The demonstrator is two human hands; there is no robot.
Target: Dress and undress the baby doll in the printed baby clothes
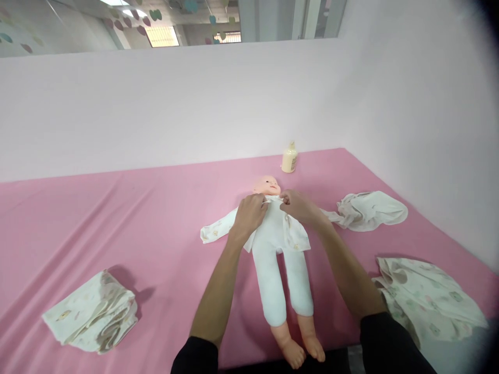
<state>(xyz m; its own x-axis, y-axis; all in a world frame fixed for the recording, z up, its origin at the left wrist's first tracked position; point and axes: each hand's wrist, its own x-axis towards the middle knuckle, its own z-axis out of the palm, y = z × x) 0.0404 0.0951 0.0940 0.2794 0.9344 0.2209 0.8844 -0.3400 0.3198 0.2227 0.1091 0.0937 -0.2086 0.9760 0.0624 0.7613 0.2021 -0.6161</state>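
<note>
A baby doll [268, 270] lies on its back on the pink sheet, head toward the wall and bare feet toward me. A white baby shirt [297, 236] with small prints is on its upper body, open at the front over the white torso. One printed sleeve [216, 231] stretches out to the left. My left hand [251, 213] pinches the shirt's edge at the left of the neck. My right hand [298, 205] is closed on the edge at the right of the neck. My right forearm partly hides the other sleeve.
A cream pump bottle [289, 158] stands behind the doll's head near the wall [175, 114]. Crumpled white cloth [372, 210] lies at the right, with a printed cloth [432, 298] nearer me. A folded printed cloth [93, 311] rests on the pink sheet [163, 249] at the left.
</note>
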